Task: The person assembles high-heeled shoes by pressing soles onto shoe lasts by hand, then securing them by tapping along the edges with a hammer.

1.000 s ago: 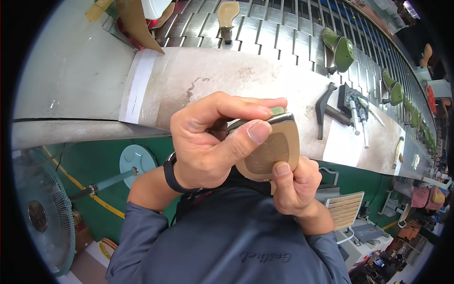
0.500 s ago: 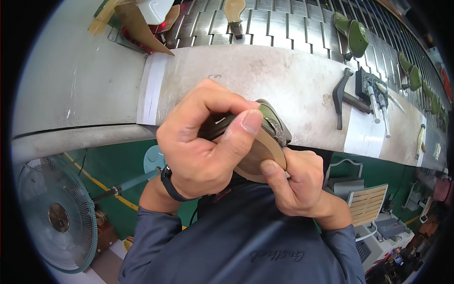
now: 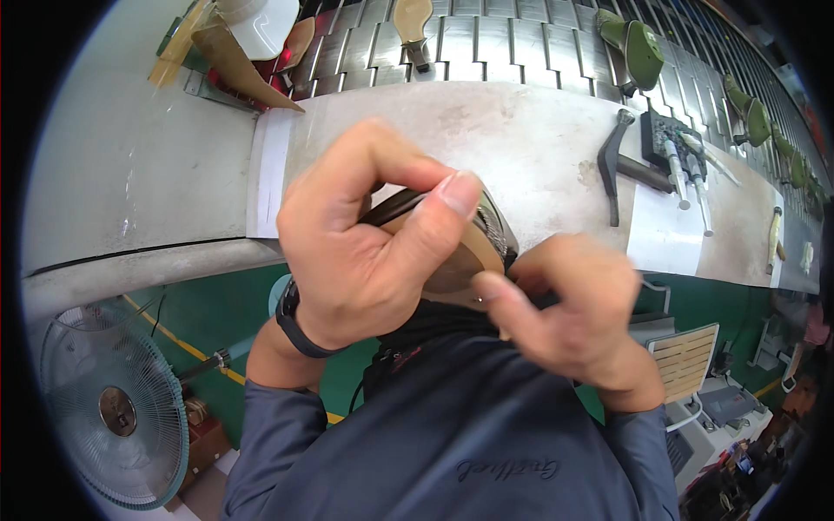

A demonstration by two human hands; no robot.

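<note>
A shoe with a tan sole, a dark edge and a patterned silvery band is held in front of my chest, over the bench's front edge. Closed round its upper end is my left hand, thumb across the sole side and index finger curled over the top. The fingers hide much of the shoe. At its lower right end is my right hand, smeared by motion, with the thumb near the sole's edge. Whether it grips anything cannot be made out.
Beyond the pale bench runs a slatted metal conveyor bearing a tan sole piece and green shoe forms. A hammer and brushes in a dark holder lie to the right. A fan stands lower left.
My right hand has shifted right and loosened from the lower end of the sole. The left hand keeps its hold on the shoe. The whole view has shifted slightly.
</note>
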